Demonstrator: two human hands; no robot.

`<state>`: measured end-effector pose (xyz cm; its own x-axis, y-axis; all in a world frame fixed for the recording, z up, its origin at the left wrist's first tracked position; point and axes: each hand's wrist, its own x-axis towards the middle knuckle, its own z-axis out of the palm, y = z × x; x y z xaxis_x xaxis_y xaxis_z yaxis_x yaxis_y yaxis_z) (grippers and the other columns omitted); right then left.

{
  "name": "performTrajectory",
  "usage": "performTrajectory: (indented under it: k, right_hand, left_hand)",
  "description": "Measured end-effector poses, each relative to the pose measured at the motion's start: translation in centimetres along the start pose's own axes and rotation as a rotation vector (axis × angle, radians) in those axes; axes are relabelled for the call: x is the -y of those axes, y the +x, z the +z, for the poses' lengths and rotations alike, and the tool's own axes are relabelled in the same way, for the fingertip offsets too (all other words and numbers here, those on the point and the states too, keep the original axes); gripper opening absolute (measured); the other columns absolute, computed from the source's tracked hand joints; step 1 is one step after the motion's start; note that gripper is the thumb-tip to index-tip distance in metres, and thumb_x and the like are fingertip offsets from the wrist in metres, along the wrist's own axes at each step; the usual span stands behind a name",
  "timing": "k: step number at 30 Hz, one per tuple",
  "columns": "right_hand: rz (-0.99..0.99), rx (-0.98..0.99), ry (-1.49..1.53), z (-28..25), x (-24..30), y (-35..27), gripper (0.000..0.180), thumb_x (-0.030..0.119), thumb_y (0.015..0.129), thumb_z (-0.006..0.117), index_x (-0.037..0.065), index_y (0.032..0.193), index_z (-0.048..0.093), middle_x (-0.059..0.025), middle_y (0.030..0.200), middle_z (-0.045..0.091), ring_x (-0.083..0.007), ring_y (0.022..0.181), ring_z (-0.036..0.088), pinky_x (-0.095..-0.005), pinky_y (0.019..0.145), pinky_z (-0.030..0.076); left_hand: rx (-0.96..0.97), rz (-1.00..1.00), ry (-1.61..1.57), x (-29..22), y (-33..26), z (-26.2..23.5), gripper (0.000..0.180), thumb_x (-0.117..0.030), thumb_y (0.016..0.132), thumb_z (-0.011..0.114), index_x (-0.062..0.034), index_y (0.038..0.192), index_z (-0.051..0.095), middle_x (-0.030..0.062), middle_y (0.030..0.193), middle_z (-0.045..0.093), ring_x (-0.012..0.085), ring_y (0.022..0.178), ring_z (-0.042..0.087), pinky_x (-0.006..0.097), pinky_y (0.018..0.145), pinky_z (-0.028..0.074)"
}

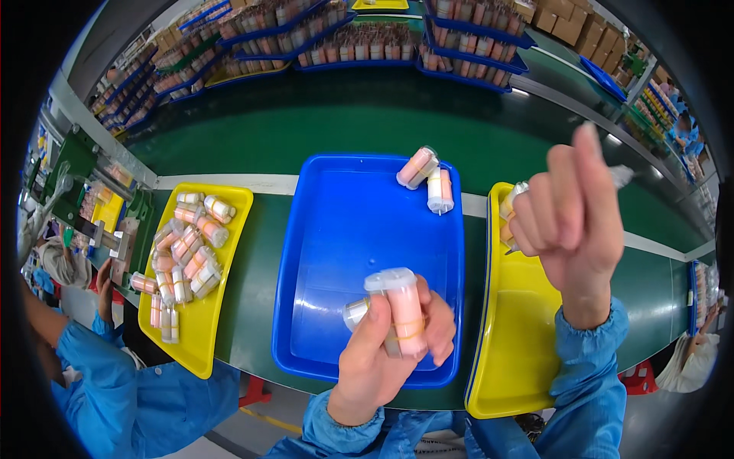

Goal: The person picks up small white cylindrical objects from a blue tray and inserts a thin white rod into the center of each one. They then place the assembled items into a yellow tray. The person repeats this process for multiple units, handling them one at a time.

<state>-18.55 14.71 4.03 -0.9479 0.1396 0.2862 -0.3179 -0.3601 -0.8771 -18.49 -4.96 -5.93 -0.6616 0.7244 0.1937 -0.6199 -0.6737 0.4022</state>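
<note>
My left hand (382,344) is closed around a pink cylinder (405,310) with a clear plastic end cap and a thin yellow band. A second capped cylinder (355,312) shows beside its thumb. Both are above a blue tray (329,252). In that tray's far right corner, two more pink and white cylinders (417,168) lean together. My right hand (569,206) is raised over the far part of the right yellow tray (524,336), its fingers curled. A translucent piece (623,176) sticks out behind it; how it is held is hidden. Partly covered cylinders (514,200) show beside its fingers.
At the left, a yellow tray (210,336) holds a pile of similar cylinders. Stacked blue trays of cylinders (355,53) stand across the green bench (344,107). Beside me at left, a person in a blue sleeve (107,367) sits near a green metal fixture (76,168).
</note>
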Motion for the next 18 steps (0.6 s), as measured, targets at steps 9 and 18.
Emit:
performTrajectory:
  k: [9,18]
  right_hand:
    - [-0.15,0.165,0.007,0.4,2.0,-1.5,0.063,0.041,0.107,0.009,0.014,0.056,0.037,-0.0003,0.043,0.035,-0.01,0.034,0.023,-0.0254,0.035,0.02]
    - [-0.268,0.251,0.07,1.0,1.8,-2.3,0.066,0.043,0.106,0.008,0.013,0.056,0.04,-0.0023,0.045,0.042,-0.0119,0.033,0.03,-0.0267,0.033,0.023]
  left_hand:
    - [-0.053,0.053,0.143,0.8,-0.3,-0.1,0.04,-0.038,0.102,0.044,-0.0059,0.126,0.042,0.0126,0.1,0.051,0.0166,0.08,0.049,0.03,0.071,0.042]
    - [-0.202,-0.183,-0.131,0.8,0.7,2.0,0.065,-0.056,0.102,0.022,-0.0026,0.128,0.048,0.0059,0.085,0.047,0.0182,0.075,0.044,0.031,0.067,0.037]
